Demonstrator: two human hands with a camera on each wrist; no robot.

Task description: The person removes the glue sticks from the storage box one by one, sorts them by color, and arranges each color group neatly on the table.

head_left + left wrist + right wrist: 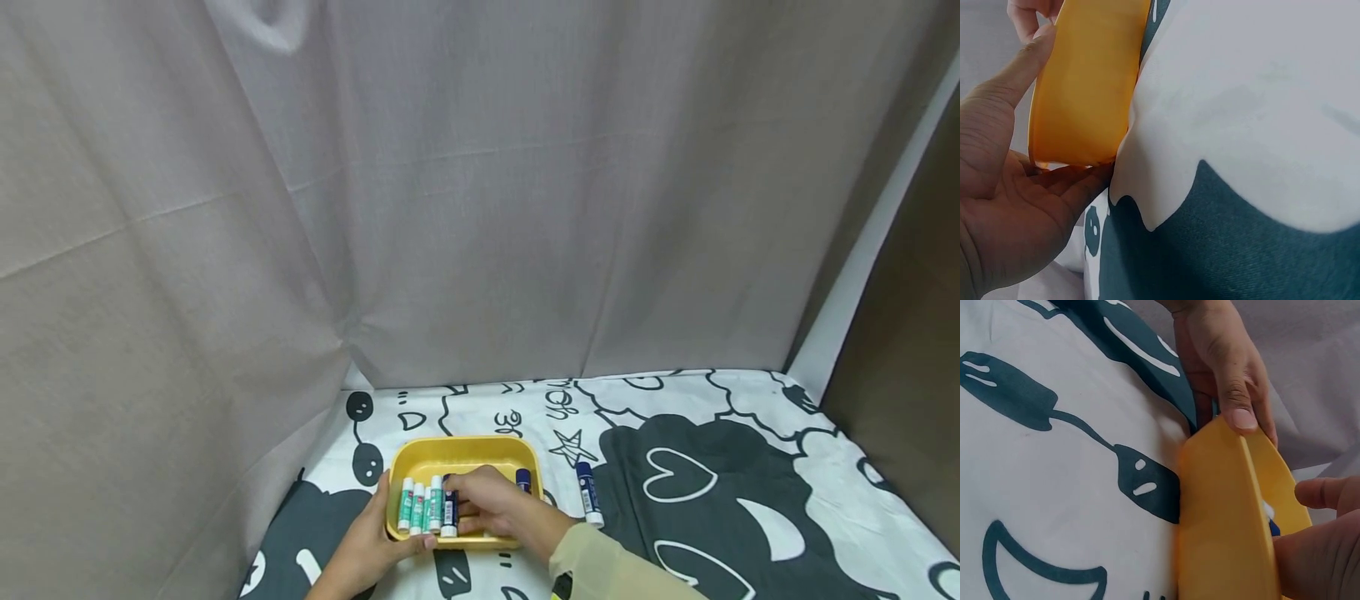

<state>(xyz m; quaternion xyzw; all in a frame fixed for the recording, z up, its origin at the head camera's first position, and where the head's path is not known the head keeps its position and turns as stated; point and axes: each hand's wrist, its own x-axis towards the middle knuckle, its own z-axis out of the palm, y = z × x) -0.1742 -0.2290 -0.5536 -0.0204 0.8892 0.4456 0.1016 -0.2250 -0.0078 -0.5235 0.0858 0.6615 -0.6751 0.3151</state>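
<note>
A yellow tray (465, 444) rests on the patterned cloth in the head view. My left hand (367, 537) grips its left end, with the thumb over the near rim and the fingers along the side. Inside, several green-and-white glue sticks (417, 507) lie side by side at the left. Just right of them is a dark blue glue stick (450, 510) with a white end, which my right hand (491, 500) holds by its far end. Another dark blue glue stick (523, 479) shows at the tray's right end, partly hidden by the right hand.
One more dark blue glue stick (589, 495) lies on the cloth (480, 408) to the right of the tray. Behind the cloth hangs a grey curtain (480, 208). A brown panel (900, 317) stands along the right side.
</note>
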